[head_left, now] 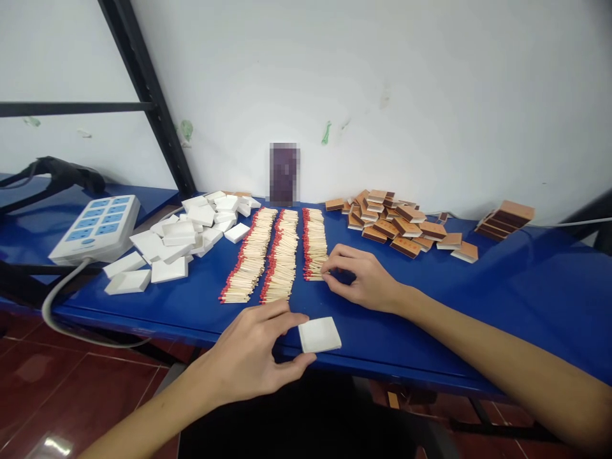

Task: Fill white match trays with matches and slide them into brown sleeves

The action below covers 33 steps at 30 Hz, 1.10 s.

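Observation:
My left hand point(255, 347) grips a white matchbox tray point(320, 335) between thumb and fingers at the table's front edge; its hollow faces up. At the near end of the right-hand row of matchsticks point(314, 242), my right hand point(361, 277) has thumb and fingertips closed on the stick ends. How many sticks they pinch cannot be made out. Two more matchstick rows, a middle one point(283, 255) and a left one point(251, 255), lie alongside, red heads pointing left.
White matchbox trays point(167, 269) are heaped at the left, near a power strip point(98, 226) with a thick cable. Brown matchbox sleeves point(406, 228) lie piled at the back right, and a stack of matchboxes point(505, 220) stands farther right. A pixelated dark rectangle point(284, 175) is by the wall.

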Available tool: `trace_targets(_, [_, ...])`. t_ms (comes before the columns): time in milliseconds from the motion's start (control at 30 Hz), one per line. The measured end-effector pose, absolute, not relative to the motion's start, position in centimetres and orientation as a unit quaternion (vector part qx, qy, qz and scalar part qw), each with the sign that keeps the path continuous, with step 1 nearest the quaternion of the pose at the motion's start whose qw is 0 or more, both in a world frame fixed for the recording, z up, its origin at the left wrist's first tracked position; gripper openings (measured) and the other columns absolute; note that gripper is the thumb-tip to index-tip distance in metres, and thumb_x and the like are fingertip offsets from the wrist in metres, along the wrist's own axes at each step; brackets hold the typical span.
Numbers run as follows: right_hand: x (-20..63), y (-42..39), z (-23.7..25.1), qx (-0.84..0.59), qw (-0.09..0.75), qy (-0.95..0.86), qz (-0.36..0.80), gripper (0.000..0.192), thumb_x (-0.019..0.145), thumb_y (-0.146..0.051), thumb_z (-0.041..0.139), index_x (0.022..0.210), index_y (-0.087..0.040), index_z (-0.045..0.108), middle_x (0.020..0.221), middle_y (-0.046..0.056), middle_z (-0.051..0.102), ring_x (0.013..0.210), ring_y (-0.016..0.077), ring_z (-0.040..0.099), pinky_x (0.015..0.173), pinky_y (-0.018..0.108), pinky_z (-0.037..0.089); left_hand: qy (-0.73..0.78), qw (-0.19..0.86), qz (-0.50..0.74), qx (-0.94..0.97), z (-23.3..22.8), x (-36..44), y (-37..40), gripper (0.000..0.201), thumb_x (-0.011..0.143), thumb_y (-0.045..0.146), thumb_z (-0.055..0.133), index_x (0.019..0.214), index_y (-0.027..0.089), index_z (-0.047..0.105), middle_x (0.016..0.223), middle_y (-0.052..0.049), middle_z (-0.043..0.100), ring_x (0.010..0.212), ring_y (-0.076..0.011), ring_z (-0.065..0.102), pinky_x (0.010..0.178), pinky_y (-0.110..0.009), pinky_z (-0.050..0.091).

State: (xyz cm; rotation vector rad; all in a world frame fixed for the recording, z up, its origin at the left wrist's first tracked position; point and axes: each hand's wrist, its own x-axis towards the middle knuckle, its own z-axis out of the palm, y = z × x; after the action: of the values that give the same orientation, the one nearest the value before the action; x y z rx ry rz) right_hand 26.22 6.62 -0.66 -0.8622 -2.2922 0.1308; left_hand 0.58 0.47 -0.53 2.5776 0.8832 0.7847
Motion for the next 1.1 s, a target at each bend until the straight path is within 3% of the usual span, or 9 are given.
trace_targets(267, [26.55, 5.97, -0.29, -0.370, 0.277, -0.884, 0.067, 0.008, 0.089, -0.020, 0.058, 0.087, -0.019, 0.065, 0.083, 0.004, 0.059, 0.072, 0.0145, 0.054, 0.062, 0.026, 0.043, 0.302, 0.159, 0.249, 0.906, -0.25, 0.48, 0.64, 0.033, 0.086, 0.033, 0.068, 0.115, 0.017, 0.067, 0.078, -0.001, 0.062, 0.067, -0.0143, 0.058, 0.061, -0.025, 0.046])
trace_targets(633, [26.32, 5.98, -0.07, -0.393, 0.257, -0.880, 0.069, 0.007, 0.088, -0.022, 0.061, 0.082, -0.018, 0.063, 0.078, 0.002, 0.058, 0.069, 0.0134, 0.053, 0.060, 0.024, 0.041, 0.288, 0.163, 0.246, 0.911, -0.31, 0.32, 0.90, 0.035, 0.085, 0.032, 0.069, 0.118, 0.017, 0.066, 0.076, -0.001, 0.060, 0.067, -0.0143, 0.058, 0.061, -0.024, 0.046])
trace_targets(867, [26.29, 5.87, -0.47, -0.379, 0.257, -0.886, 0.070, 0.010, 0.091, -0.022, 0.057, 0.092, -0.019, 0.066, 0.084, 0.004, 0.061, 0.074, 0.0146, 0.055, 0.063, 0.025, 0.043, 0.301, 0.178, 0.243, 0.905, -0.47, 0.27, 0.75, 0.037, 0.085, 0.032, 0.069, 0.119, 0.018, 0.065, 0.075, 0.000, 0.059, 0.066, -0.0137, 0.058, 0.055, -0.021, 0.045])
trace_targets(1100, [26.20, 5.76, -0.17, -0.382, 0.256, -0.886, 0.064, 0.007, 0.089, -0.021, 0.059, 0.084, -0.019, 0.064, 0.082, 0.004, 0.062, 0.072, 0.0143, 0.055, 0.062, 0.025, 0.042, 0.286, 0.167, 0.246, 0.911, -0.46, 0.32, 0.83, 0.034, 0.086, 0.030, 0.068, 0.118, 0.018, 0.065, 0.075, 0.000, 0.059, 0.064, -0.0138, 0.057, 0.057, -0.022, 0.045])
